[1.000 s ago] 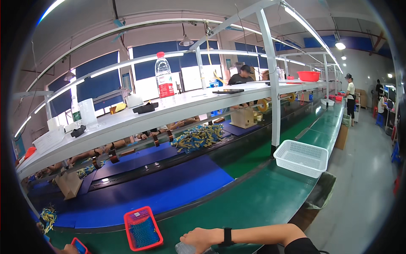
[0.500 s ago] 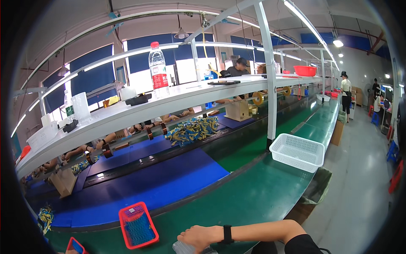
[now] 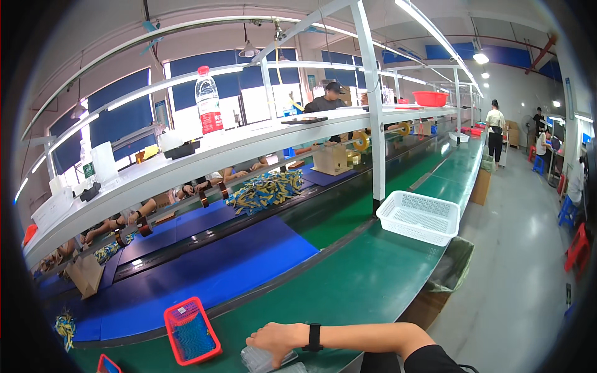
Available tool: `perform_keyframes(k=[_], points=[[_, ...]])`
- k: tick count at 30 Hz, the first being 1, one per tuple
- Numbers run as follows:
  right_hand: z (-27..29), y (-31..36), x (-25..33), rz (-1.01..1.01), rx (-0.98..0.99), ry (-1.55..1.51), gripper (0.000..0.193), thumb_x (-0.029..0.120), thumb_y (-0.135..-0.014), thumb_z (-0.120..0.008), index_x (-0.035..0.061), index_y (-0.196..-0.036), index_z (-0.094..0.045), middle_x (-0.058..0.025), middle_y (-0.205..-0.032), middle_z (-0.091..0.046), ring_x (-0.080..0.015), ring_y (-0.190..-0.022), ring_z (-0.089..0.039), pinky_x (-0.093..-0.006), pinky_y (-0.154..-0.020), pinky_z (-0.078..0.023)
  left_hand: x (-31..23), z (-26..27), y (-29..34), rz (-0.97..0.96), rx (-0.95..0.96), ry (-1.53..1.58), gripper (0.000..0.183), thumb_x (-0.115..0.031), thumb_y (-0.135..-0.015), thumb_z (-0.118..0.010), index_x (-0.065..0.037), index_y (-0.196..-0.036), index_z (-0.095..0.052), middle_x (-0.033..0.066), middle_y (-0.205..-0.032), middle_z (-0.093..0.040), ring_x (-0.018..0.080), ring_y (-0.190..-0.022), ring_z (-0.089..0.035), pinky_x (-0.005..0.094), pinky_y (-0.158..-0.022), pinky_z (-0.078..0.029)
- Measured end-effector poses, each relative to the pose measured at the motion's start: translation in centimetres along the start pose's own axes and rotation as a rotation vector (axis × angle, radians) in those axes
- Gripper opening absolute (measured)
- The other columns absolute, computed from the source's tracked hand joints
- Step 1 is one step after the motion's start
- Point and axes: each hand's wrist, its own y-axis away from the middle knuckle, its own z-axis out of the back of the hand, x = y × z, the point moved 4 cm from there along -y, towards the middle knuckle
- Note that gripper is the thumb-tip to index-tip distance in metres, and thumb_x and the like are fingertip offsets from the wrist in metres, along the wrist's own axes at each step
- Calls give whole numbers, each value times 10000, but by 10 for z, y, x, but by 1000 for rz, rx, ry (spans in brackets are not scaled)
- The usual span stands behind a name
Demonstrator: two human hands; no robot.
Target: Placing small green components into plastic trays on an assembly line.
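Observation:
My right hand [image 3: 277, 339], with a black band on its wrist, is low in the middle of the view. Its fingers and thumb close over a clear plastic box [image 3: 255, 359] at the near side of the green belt. The hand hides part of this box, and another clear plastic piece [image 3: 293, 368] shows beside it at the lower edge. To the left of the hand stands a red plastic basket [image 3: 200, 357] with small blue pieces inside. My left hand is out of view.
A white perforated basket [image 3: 418, 233] sits on the green belt [image 3: 348, 280] to the right. Blue mats [image 3: 236, 261] and a heap of blue-yellow strips [image 3: 267, 189] lie beyond. A white shelf [image 3: 249, 140] on posts carries a bottle [image 3: 208, 102]. Co-workers' hands [image 3: 199, 185] show across the line.
The view has turned a little to the right, so things sit further left in it. My right hand has moved slightly away from me along with the clear plastic box.

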Motion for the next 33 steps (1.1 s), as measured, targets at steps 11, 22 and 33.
perform_keyframes(k=[11,22,33], points=[[-8,-6,-2,-39,-57,30,782,284,-563,-963,9,-1175,-562,-178,-1056,-712,-408,-983,-720,-479,-816,-574,2,-24,9,-24,-17,-23,627,-77,-901,-580,66,-1492,-424,261,-1468,-537,411,-1357,-505,520,-1168,-349],[99,33,3,26,-224,225,740,322,-682,-840,32,-1324,-613,-177,-1081,-727,-383,-965,-725,-471,-800,-596,0,-20,8,-53,-99,-80,545,-91,-904,-584,53,-1423,-502,253,-1464,-545,404,-1349,-509,512,-1133,-375],[438,136,-76,-343,-565,516,902,503,-587,-934,-38,-1261,-675,-219,-1132,-740,-329,-1025,-722,-381,-916,-554,8,-3,-15,-69,-17,-37,540,-153,-893,-626,5,-1403,-543,227,-1494,-525,378,-1369,-495,539,-1118,-365]])
